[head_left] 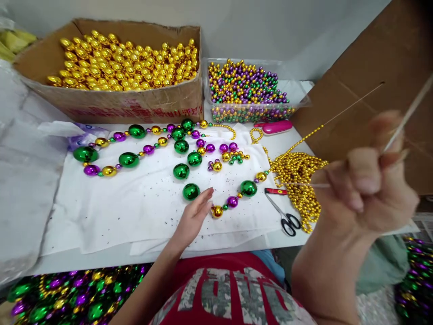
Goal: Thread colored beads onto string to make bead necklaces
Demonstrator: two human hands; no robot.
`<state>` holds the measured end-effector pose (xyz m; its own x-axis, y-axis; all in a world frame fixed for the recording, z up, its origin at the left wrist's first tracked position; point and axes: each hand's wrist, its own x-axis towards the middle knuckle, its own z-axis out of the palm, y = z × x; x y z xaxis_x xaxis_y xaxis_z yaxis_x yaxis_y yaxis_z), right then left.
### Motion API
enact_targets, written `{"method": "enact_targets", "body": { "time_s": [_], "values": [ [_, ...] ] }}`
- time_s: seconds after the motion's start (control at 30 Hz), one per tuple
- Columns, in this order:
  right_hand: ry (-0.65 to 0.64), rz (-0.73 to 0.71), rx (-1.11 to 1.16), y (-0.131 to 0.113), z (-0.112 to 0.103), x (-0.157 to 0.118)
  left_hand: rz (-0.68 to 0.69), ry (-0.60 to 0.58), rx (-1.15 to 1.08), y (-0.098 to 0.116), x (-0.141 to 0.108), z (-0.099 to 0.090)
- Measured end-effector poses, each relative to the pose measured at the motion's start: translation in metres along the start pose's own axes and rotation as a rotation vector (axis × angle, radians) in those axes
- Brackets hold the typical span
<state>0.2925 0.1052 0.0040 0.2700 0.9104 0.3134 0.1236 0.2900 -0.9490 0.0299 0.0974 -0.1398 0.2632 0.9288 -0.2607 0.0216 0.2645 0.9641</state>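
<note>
My left hand [194, 219] lies low over the white cloth, fingers stretched out. Its fingertips are beside the gold bead [217, 211] at the near end of a strung row, and whether they touch it is hard to tell. That row also carries a purple bead [232, 201] and a big green bead [249, 188]. Loose green beads [191, 192] lie just beyond the hand. Raised at the right, close to the camera and blurred, my right hand [368, 176] is closed on a thin pale string [411, 113].
A cardboard box [135, 104] of gold beads and a clear tub [257, 106] of small mixed beads stand behind. Scissors [287, 221], a gold bead chain pile [301, 180] and a pink tool [277, 127] lie rightward. A finished-looking bead strand [128, 159] lies left.
</note>
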Motion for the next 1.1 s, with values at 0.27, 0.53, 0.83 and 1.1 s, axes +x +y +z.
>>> {"method": "enact_targets", "body": {
  "time_s": [0.27, 0.53, 0.83, 1.1],
  "values": [
    [-0.029, 0.276, 0.14, 0.025, 0.006, -0.032, 0.292, 0.434, 0.573, 0.003, -0.005, -0.041],
    [-0.114, 0.28, -0.108, 0.038, 0.024, -0.041, 0.261, 0.374, 0.64, -0.025, 0.017, -0.029],
    [-0.202, 0.593, 0.322, 0.069, 0.059, -0.052, -0.166, 0.119, -0.836, 0.009, 0.025, -0.024],
    [-0.236, 0.578, 0.007, 0.091, 0.048, -0.088, -0.213, 0.127, -1.131, 0.014, 0.036, -0.024]
  ]
}}
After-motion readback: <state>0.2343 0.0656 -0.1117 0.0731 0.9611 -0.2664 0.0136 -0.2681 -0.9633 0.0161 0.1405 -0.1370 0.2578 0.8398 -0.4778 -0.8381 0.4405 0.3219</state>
